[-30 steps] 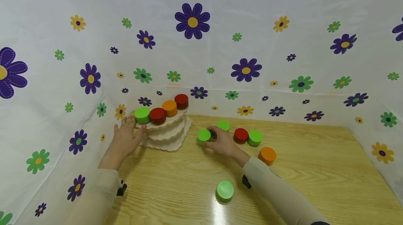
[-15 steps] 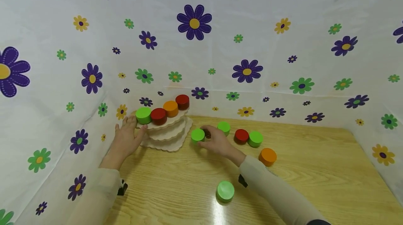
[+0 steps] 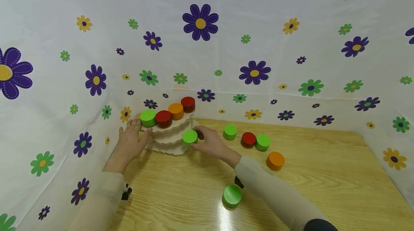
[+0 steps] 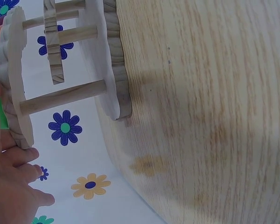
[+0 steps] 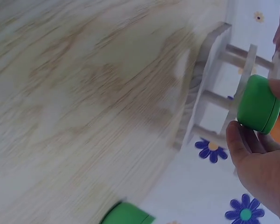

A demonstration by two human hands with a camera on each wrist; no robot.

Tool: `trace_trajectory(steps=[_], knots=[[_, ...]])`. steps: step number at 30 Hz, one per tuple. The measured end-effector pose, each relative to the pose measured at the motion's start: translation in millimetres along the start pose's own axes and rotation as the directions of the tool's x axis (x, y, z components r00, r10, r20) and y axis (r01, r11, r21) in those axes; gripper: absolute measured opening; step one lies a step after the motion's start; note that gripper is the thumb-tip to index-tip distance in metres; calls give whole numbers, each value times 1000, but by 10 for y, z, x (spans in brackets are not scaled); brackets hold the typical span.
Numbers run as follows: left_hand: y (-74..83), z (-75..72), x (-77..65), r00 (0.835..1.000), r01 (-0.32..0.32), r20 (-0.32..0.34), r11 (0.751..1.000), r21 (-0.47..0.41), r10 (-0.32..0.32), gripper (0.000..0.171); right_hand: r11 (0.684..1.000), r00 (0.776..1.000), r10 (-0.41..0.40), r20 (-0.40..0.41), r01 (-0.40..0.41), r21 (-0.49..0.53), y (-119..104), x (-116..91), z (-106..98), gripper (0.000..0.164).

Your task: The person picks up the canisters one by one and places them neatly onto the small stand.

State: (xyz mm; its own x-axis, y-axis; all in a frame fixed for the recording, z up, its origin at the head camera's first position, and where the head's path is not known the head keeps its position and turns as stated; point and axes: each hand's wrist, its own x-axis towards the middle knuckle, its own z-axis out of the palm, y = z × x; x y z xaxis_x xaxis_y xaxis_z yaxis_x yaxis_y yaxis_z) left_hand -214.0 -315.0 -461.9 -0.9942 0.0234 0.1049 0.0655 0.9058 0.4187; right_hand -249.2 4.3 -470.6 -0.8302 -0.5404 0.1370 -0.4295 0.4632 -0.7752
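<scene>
A three-tiered wooden stand (image 3: 171, 148) with scalloped edges stands at the back left. Its top tier carries a green block (image 3: 148, 118), two red ones, including the front red block (image 3: 164, 119), and an orange block (image 3: 176, 111), all short cylinders. My left hand (image 3: 129, 144) grips the left end of that tier, thumb toward the front; the left wrist view has the fingers at the tier's edge (image 4: 18, 116). Between thumb and fingers my right hand (image 3: 211, 143) pinches a green round block (image 5: 259, 103) at the stand's right side, where it overlaps the lower tiers in the head view.
Right of the stand, on the wooden table (image 3: 323, 188), lie a green block (image 3: 230, 132), a red block (image 3: 248, 139), another green block (image 3: 263, 142) and an orange block (image 3: 275, 160). One more green block (image 3: 231, 195) sits nearer the front. Flowered cloth (image 3: 275, 44) walls the back and sides.
My right hand has carried the green round block leftward from beside the loose blocks to the stand's right edge. My left hand keeps its place on the top tier.
</scene>
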Motion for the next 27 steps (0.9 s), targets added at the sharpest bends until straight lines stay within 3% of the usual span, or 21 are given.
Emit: trace_trajectory(steps=[12, 27], knots=[[-41, 37, 27, 1000, -2, -5, 1000, 9, 2, 89, 999, 999, -35, 17, 35, 34, -226, 120, 205, 51], [-25, 27, 26, 1000, -12, -18, 1000, 27, 13, 87, 1000, 999, -29, 15, 29, 2, -314, 266, 422, 54]])
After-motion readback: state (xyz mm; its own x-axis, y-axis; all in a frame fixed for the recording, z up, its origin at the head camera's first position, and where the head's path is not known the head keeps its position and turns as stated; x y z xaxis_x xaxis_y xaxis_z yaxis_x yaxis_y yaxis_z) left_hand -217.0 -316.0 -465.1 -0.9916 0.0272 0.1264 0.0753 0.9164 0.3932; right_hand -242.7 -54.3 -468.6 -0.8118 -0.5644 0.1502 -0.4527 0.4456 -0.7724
